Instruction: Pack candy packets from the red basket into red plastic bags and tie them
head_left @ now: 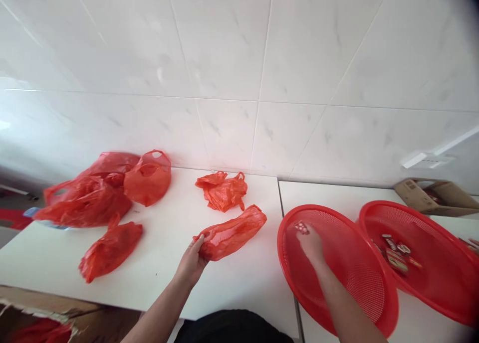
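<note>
My left hand grips the near end of a long red plastic bag lying on the white table. My right hand reaches into a tilted red mesh basket, fingers closed on a small red-and-white packet. A second red mesh basket overlaps it on the right and holds several small packets.
More red plastic bags lie on the table: a crumpled one at the back, a heap at the left, one nearer me. A cardboard box stands at the back right. Another box sits below the table's left edge.
</note>
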Available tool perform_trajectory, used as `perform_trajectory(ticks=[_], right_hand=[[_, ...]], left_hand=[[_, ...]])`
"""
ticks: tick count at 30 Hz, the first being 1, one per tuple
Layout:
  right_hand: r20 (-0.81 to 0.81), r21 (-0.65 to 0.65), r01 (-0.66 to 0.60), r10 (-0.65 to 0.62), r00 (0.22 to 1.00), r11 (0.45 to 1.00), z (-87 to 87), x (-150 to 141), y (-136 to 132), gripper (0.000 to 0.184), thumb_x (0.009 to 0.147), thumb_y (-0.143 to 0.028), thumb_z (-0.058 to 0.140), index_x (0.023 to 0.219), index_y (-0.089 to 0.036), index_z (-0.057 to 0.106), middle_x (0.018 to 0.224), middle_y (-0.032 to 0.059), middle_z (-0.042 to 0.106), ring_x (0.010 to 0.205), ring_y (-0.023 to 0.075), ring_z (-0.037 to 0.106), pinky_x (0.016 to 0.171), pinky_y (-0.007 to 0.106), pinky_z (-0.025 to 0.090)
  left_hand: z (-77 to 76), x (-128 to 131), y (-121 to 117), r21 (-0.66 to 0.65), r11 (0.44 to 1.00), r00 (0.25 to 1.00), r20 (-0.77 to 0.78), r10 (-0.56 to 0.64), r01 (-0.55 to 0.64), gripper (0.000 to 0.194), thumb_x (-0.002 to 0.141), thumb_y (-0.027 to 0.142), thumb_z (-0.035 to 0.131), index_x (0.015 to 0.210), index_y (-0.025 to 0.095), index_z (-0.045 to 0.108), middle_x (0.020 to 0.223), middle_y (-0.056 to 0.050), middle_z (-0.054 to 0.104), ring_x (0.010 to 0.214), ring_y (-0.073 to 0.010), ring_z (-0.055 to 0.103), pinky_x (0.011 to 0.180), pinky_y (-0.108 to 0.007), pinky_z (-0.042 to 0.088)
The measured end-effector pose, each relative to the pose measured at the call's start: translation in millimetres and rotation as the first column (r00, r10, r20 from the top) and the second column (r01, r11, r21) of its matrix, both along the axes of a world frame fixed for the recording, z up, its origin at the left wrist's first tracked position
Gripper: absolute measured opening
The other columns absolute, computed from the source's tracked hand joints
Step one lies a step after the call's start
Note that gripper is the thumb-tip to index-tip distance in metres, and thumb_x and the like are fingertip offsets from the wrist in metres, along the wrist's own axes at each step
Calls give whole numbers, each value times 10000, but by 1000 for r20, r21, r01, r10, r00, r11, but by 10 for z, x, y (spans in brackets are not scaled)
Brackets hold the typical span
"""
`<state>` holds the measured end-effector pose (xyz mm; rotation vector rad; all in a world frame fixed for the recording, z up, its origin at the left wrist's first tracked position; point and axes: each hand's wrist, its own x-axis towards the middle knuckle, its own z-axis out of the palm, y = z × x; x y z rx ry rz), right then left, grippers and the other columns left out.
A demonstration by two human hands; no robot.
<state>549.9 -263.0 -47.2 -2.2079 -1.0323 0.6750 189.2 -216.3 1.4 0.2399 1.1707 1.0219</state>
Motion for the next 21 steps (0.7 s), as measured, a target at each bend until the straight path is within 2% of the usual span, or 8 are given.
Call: perform_trajectory(ticks=[2,3,6,9,11,14,16,21], right_hand=[[-275,116,119,-84,958,986,223,-154,41,348,737,-390,554,1029,-208,604,835,62,671,703,212,619,592,306,469],[-446,169,169,-78,892,971,342,-283,62,382,699,-381,609,1043,-216,595,870,60,673,721,212,630,602,306,483],[-808,244,128,128,575,961,619,-836,114,464,600,-293,723,1039,-240,583,962,50,670,765,197,646,640,301,514],[-944,198,-6,192,268,980,628,-1448,184,408,583,-243,746,961,-229,590,905,36,667,743,174,642,649,290,524],[-981,104,9,101,167,995,492,-1752,263,339,589,-243,734,887,-215,575,849,35,658,763,178,644,680,296,532],[-981,-48,104,-67,183,993,262,-1969,407,196,669,-299,645,773,-229,494,747,28,629,756,182,644,678,301,534],[-968,-82,118,-108,227,990,187,-1983,479,160,727,-349,574,748,-239,460,704,33,616,732,199,646,632,314,530],[-946,-31,69,-51,321,997,273,-1813,458,230,711,-337,614,906,-239,540,891,46,684,809,208,662,630,303,520]], left_hand=[[-39,-19,-19,8,1000,1000,12,-24,24,178,862,253,611,1002,160,671,887,-38,703,680,-108,647,602,-208,530],[-62,-23,-28,15,999,999,17,-38,38,204,862,285,615,1013,160,672,909,-45,703,699,-114,649,610,-212,529],[-125,2,-56,66,993,994,32,-101,99,294,840,391,641,1029,168,674,993,-68,698,787,-145,659,655,-238,535],[-142,72,-100,108,980,984,40,-171,166,399,814,484,645,1072,180,661,1098,-100,683,900,-199,665,708,-282,545],[-129,122,-143,118,971,976,52,-213,206,456,809,519,635,1124,190,641,1155,-118,669,964,-235,661,750,-323,551],[-107,158,-208,132,961,964,77,-253,242,493,810,538,623,1169,199,619,1204,-131,652,1038,-267,645,825,-376,541],[-105,145,-234,136,959,964,69,-258,247,497,809,547,618,1151,187,622,1202,-144,651,1051,-277,642,843,-384,533],[-110,30,-190,163,961,973,21,-228,222,501,810,537,624,1171,190,601,1161,-141,665,1003,-262,651,802,-354,530]])
